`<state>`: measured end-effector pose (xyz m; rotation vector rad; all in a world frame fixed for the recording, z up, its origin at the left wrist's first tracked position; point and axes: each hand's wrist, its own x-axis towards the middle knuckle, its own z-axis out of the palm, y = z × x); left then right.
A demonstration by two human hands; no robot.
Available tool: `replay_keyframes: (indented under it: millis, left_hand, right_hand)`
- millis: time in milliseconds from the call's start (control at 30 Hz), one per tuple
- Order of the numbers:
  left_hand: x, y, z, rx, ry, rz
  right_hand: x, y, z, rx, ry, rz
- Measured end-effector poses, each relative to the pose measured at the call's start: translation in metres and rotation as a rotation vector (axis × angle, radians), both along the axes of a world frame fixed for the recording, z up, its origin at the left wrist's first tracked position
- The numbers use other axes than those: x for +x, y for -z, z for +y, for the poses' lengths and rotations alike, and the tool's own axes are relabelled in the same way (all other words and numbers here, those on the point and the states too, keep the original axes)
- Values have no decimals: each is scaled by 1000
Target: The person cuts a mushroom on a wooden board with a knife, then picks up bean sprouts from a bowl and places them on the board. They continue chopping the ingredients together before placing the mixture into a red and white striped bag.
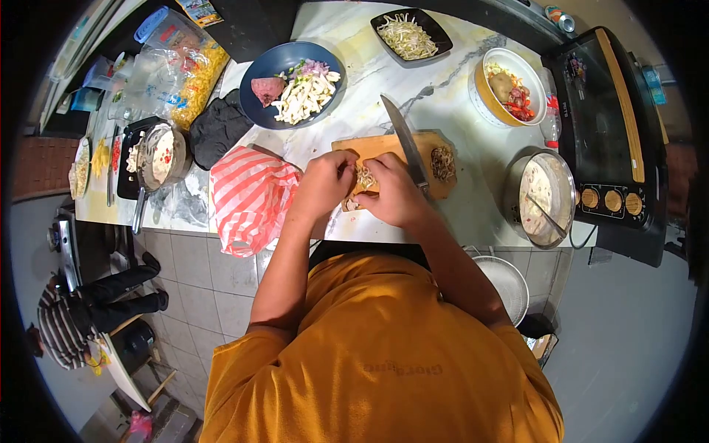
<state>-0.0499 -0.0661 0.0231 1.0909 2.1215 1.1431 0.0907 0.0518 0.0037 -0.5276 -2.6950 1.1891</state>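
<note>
A wooden cutting board (373, 145) lies on the marble counter (443, 96) in front of me. My left hand (325, 182) and my right hand (395, 193) meet over the board's near edge, fingers around a small clump of pale shredded food (365, 177). My right hand also grips a large knife (405, 140), its blade pointing away over the board. A pile of chopped brownish pieces (443, 162) sits at the board's right end.
A blue plate (260, 111) of chopped food, a black dish of bean sprouts (410, 35) and a yellow bowl (484, 92) stand behind the board. A pot (543, 196) and cooktop (605, 111) are right; a striped bag (251, 196) and pan (164, 155) left. Another person (88, 314) sits lower left.
</note>
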Motion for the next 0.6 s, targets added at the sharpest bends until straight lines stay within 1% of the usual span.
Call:
replay_keyframes:
  millis: [33, 100, 133, 167, 200, 233, 267, 333, 367, 433, 467, 500, 533, 567, 600]
  left_hand:
    - [1, -3, 1, -25, 36, -64]
    - [-1, -5, 0, -26, 25, -67]
    - [-3, -5, -1, -27, 15, -69]
    - [-5, -1, -2, -28, 16, -71]
    - [-8, 8, -2, 39, -32, -1]
    - [-10, 13, -2, 105, -81, 70]
    - [-10, 17, -2, 102, -81, 70]
    - [-9, 19, 0, 63, -18, 196]
    - [-8, 16, 1, 62, -16, 196]
    - [-5, 7, 1, -65, 34, 68]
    - [-4, 4, 0, -65, 37, 68]
    - [-4, 2, -1, -40, 10, 13]
    - [-4, 1, -1, -15, -17, -41]
    - [-6, 2, -2, -18, -15, -42]
    - [-8, 5, -4, 42, -56, 6]
  right_hand:
    - [1, -1, 0, 0, 2, 0]
    - [7, -2, 4, -111, 57, 85]
    - [10, -1, 5, -111, 57, 84]
    - [13, 2, 7, -8, 86, 120]
    - [16, 4, 7, 94, 115, 156]
    - [18, 3, 7, 92, 116, 155]
    - [19, 0, 6, 110, 106, 157]
    - [20, -3, 3, 127, 98, 159]
    - [20, -3, 0, 98, 85, 172]
    - [20, -7, -2, 69, 76, 184]
    - [19, -11, -1, -23, 45, 155]
    - [19, -13, 0, -117, 14, 125]
    - [20, -12, 0, -118, 16, 125]
    - [22, -12, 0, -79, 68, 137]
    - [24, -11, -1, -41, 119, 148]
